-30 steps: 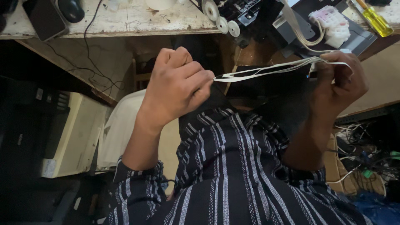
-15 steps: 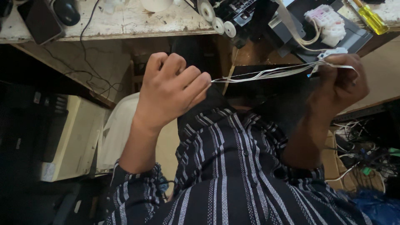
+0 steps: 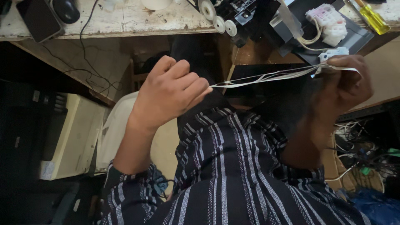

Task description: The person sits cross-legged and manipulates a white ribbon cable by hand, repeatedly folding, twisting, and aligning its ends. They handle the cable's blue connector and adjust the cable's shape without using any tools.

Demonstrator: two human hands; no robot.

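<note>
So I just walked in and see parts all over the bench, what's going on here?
A person in a dark striped shirt holds a bundle of thin white tubes stretched between both hands. The left hand pinches one end in a closed fist; the right hand grips the other end by a small white connector. Behind, on the worn white workbench, sit a dismantled black printer mechanism, a white ink-cartridge block and a yellow-handled screwdriver.

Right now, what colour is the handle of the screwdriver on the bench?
Translucent yellow screwdriver handle, seen in the head view.
</note>
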